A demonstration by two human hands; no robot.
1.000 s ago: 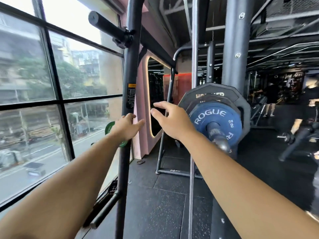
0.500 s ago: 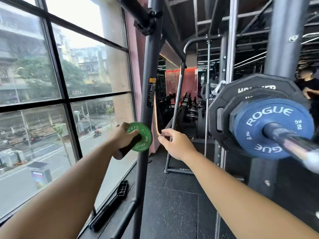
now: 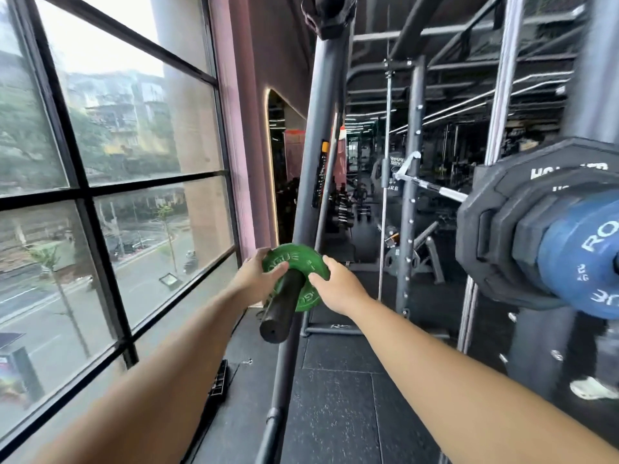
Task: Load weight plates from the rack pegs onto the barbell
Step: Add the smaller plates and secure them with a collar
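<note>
Head view: the small green plate (image 3: pixel 294 259) sits on the black peg (image 3: pixel 279 309) of the rack post (image 3: pixel 321 155), not yet slid off. The left hand (image 3: pixel 254 277) and right hand (image 3: pixel 338 288) each have a grip clamped on opposite sides of its rim. Well apart to the right, the barbell (image 3: pixel 445 193) already carries big black plates (image 3: pixel 502 229) with a blue plate (image 3: pixel 582 262) outside them, so I judge the job part done: this green plate has yet to leave the peg and go on beside the blue one.
</note>
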